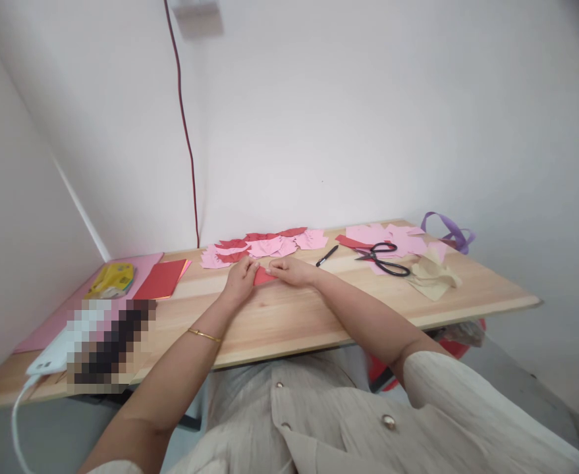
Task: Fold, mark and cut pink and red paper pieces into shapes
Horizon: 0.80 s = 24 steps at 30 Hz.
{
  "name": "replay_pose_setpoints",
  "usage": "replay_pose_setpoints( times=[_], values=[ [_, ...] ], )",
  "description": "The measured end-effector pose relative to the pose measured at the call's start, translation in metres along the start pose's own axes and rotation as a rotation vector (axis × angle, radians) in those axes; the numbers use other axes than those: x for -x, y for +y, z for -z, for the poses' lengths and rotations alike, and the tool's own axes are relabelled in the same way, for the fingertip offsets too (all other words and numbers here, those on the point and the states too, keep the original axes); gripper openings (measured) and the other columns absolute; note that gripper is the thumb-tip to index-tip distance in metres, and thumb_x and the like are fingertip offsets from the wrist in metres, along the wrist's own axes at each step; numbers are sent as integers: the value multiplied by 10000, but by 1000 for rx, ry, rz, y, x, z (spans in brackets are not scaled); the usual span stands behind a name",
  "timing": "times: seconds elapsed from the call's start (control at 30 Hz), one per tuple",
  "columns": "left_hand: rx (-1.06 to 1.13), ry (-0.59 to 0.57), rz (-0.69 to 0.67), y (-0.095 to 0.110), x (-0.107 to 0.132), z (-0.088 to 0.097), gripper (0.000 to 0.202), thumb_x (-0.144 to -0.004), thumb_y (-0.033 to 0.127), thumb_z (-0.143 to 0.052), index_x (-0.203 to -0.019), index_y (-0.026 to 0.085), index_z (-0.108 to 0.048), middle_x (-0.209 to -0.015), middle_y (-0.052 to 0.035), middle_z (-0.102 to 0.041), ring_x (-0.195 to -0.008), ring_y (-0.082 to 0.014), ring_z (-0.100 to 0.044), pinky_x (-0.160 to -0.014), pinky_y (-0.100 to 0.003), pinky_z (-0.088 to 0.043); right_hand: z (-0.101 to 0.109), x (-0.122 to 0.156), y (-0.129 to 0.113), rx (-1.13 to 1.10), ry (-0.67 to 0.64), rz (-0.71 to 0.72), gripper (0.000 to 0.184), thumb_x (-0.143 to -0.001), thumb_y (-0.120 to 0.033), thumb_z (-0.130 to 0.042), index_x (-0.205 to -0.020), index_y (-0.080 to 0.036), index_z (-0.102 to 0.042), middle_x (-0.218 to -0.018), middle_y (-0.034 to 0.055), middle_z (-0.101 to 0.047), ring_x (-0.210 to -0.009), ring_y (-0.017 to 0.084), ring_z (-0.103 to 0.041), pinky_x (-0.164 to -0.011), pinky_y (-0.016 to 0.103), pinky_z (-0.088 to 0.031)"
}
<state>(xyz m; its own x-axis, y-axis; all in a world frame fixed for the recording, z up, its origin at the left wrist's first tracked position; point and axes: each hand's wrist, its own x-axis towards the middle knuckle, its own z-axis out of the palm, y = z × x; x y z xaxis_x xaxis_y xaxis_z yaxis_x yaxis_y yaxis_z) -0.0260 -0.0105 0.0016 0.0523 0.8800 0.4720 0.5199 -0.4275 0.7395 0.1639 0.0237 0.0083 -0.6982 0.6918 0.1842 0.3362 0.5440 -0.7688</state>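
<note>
No readable text anywhere in view.
The yellow packet [112, 279] at the table's left end has printing on it, but too small and blurred to make out. The device beside it is pixelated. Paper pieces, scissors and pen show no marks or labels.

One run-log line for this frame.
left hand: pressing red paper | right hand: pressing same paper | nearby: pen, scissors, cut pieces
</note>
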Motion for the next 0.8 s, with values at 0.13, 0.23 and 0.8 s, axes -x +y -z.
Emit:
replay_pose_setpoints(
  times=[0.13,0.23,0.8],
  values=[
    [35,13,10,2,-1,0,239,-832,370,-525,-657,210,-495,-633,9,-491,-628,-166,-449,-631,-275,-317,3,0,-1,7,-7,-22,469,-861,-585,-409,-621,-193,-311,-588,-52,-267,-534,87,-279,-514,240,-229],
    [32,8,14,2,-1,-1,232,-845,355,-505,-666,208,-488,-644,8,-492,-633,-165,-456,-631,-273,-327,7,3,-5,-24,-69,18,430,-868,-559,-418,-653,-189,-376,-618,-47,-323,-562,90,-319,-537,233,-265],
    [-73,29,-73,-2,5,-6,211,-860,329,-482,-684,212,-473,-630,11,-489,-627,-162,-451,-619,-278,-325,-10,-6,2,-147,108,135,340,-842,-468,-481,-679,-172,-511,-735,0,-516,-731,136,-467,-703,265,-378]
  ],
)
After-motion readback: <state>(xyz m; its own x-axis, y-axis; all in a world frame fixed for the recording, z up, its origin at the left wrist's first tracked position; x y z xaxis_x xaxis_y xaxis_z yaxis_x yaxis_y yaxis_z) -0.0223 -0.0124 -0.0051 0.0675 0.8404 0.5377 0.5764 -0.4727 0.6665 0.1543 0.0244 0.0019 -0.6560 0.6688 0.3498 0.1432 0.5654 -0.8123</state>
